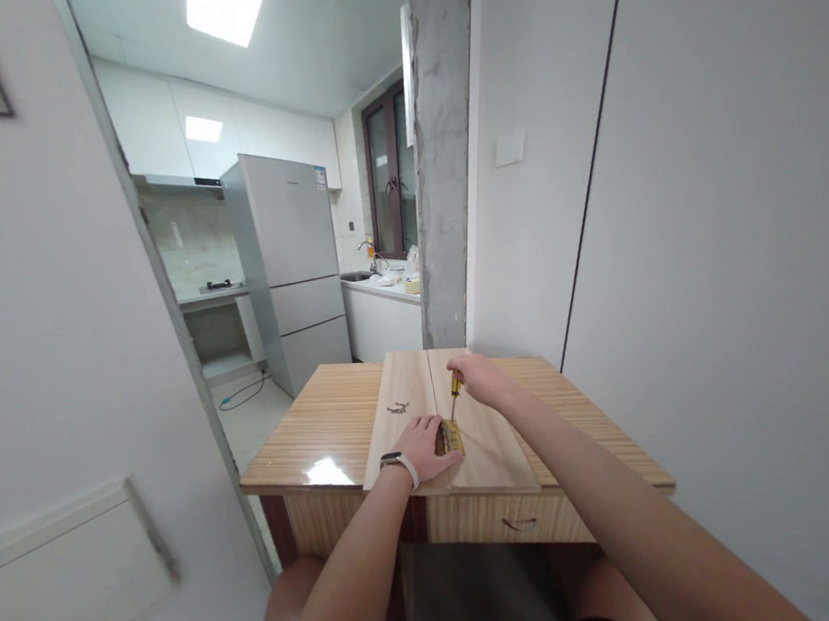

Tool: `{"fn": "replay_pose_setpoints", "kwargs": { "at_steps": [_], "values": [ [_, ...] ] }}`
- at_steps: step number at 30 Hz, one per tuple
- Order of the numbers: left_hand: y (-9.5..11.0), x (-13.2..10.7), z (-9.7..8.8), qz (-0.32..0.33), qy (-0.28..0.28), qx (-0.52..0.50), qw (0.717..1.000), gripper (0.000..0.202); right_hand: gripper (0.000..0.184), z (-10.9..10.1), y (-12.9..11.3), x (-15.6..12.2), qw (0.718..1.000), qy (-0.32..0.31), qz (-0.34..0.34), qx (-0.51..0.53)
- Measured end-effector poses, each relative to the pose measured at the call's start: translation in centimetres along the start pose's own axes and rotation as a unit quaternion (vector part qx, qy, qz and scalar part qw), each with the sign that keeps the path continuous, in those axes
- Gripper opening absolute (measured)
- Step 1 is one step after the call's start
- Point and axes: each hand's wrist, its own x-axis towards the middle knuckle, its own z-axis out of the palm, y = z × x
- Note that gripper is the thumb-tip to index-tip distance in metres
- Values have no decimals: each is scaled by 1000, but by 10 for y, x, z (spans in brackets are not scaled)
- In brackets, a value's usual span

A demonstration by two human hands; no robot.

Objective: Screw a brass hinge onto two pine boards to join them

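Observation:
Two pale wooden boards (pixel 405 392) lie side by side on a striped wooden table (pixel 324 432). A brass hinge (pixel 452 436) sits across their seam near the front. My left hand (pixel 425 448), with a white wristband, lies flat on the left board and steadies the hinge with its fingers. My right hand (pixel 477 377) is closed round a yellow-handled screwdriver (pixel 455 394), whose tip points down at the hinge. A few small screws or fittings (pixel 397 408) lie on the left board.
The table has a drawer (pixel 520 522) in its front. White walls close in at left and right. Beyond a doorway stand a grey fridge (pixel 292 265), a kitchen counter with a sink (pixel 373 280) and a concrete pillar (pixel 440 146).

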Motion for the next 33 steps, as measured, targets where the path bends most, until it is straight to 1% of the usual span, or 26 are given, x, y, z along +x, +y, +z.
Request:
{"fn": "replay_pose_setpoints", "kwargs": {
  "at_steps": [3,6,10,13,15,17,20,23,28,33],
  "values": [
    [-1,0,1,-7,-1,-2,1000,86,21,-3,-2,1,1000,-11,-11,-3],
    [-1,1,2,-18,-11,-4,1000,93,20,-3,-4,3,1000,-13,-9,-3],
    [0,1,1,-28,-21,-2,999,102,18,1,-4,5,1000,-8,5,-1],
    [0,1,0,-30,-21,-5,999,104,15,5,-3,6,1000,-4,9,-1],
    [0,1,0,-31,-21,-6,999,104,12,7,-3,7,1000,2,24,-10],
    [0,2,1,-31,-22,-7,999,104,11,9,-3,7,998,8,55,-23],
    [-1,2,3,-29,-23,-9,999,105,12,12,-4,6,995,24,90,-28],
    [-1,3,4,-32,-21,-10,999,104,13,13,-2,5,997,34,71,-16],
    [-3,3,6,-29,-20,-13,999,105,22,8,2,4,1000,11,13,3],
    [-5,3,7,-26,-14,-16,999,107,23,3,0,3,1000,4,0,-6]
  ]
}}
